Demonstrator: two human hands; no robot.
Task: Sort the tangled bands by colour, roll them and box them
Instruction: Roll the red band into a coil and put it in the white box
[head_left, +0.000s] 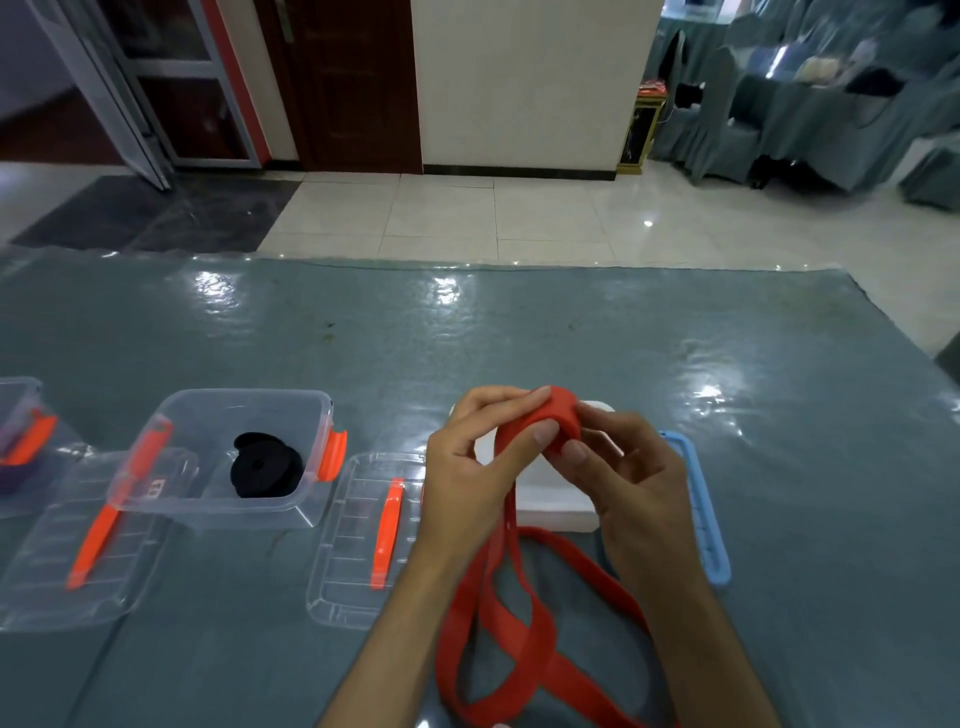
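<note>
- Nearest, loose loops of a red band (524, 644) lie crossed on the tabletop (571, 338) between the person's forearms, one strand rising to the hands.
- Above the loops, the left hand (467, 467) and right hand (631, 467) hold the rolled part of the red band, a roll (558, 415) lifted off the tabletop; the left thumb presses its near face while the left fingers (519, 397) curl over its top, and the right fingers (589, 413) pinch its right side.
- Under and just behind the hands stands a white box (556, 499), partly hidden by them; a blue lid (701, 514) lies beside it on the right.
- Left of the hands, a clear lid (353, 545) with an orange handle rests flat on the tabletop.
- Further left, a clear box (234, 452) with orange clasps sits tilted on a second clear lid (78, 561) and holds black rolled bands (265, 467).
- At the left edge, another clear box (18, 431) shows something purple inside; what it is cannot be told.
- Beyond the tabletop, a tiled floor (467, 208) runs to a white wall (530, 78).
</note>
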